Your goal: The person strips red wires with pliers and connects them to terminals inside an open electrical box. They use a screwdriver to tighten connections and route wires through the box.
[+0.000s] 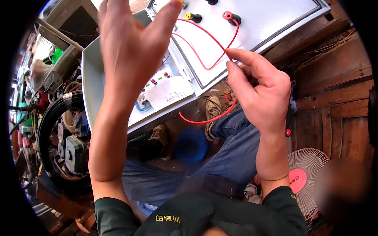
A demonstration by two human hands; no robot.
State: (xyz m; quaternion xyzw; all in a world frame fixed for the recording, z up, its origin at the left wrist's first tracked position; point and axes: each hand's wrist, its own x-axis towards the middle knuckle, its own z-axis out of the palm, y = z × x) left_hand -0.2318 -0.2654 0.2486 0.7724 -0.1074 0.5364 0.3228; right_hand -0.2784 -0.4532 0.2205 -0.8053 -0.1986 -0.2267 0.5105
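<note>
My left hand [132, 43], blurred at its fingers, is raised over the left part of a light grey metal electrical box [92, 78], thumb spread apart. My right hand [256, 88] pinches a red wire [204, 31] between thumb and index finger, in front of the box's open door [262, 13]. The wire's lower length curves below the box. On the door are black terminals with a red top [229, 16] and a yellow top [193, 17], a red lead running from the red one. Small switches [157, 79] and a white cover [169, 92] are inside the box.
A black coiled hose [49, 133] and cluttered tools and parts lie at the left. A blue container [189, 144] stands between my legs. Wooden boards [342, 102] are at the right, with a fan [299, 173] at lower right. A blurred round area beside the fan cannot be made out.
</note>
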